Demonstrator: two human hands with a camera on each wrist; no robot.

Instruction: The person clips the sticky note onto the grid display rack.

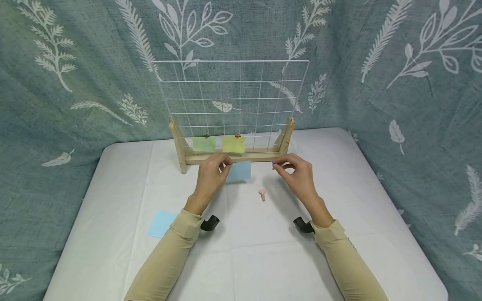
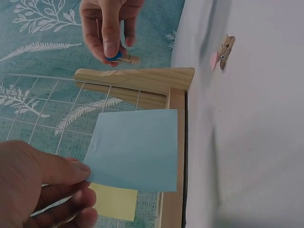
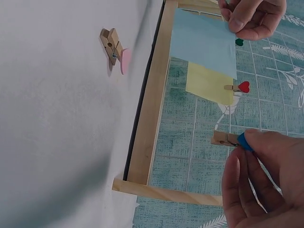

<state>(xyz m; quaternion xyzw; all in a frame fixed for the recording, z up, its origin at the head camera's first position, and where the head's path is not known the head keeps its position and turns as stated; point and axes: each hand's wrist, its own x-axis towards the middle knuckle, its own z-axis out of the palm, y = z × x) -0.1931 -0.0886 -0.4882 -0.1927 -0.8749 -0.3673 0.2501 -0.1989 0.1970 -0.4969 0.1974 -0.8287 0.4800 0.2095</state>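
Green paper (image 1: 203,144) and yellow paper (image 1: 234,145) are already pegged to the grid (image 1: 229,61) in the head view; a loose blue note (image 1: 161,223) and a pink peg (image 1: 262,194) are left on the surface (image 1: 263,259). In the left wrist view, another blue note (image 2: 135,149) is pinched by the left hand (image 2: 28,173) before the grid, apparently not yet fastened. In the right wrist view, a blue peg (image 3: 230,139) is gripped by the right hand (image 3: 284,166), apart from that note; half the pegging seems done.

Notes (image 1: 234,145) on rack (image 1: 260,157), clothespin (image 1: 262,194) before it; sheet (image 1: 161,223) left
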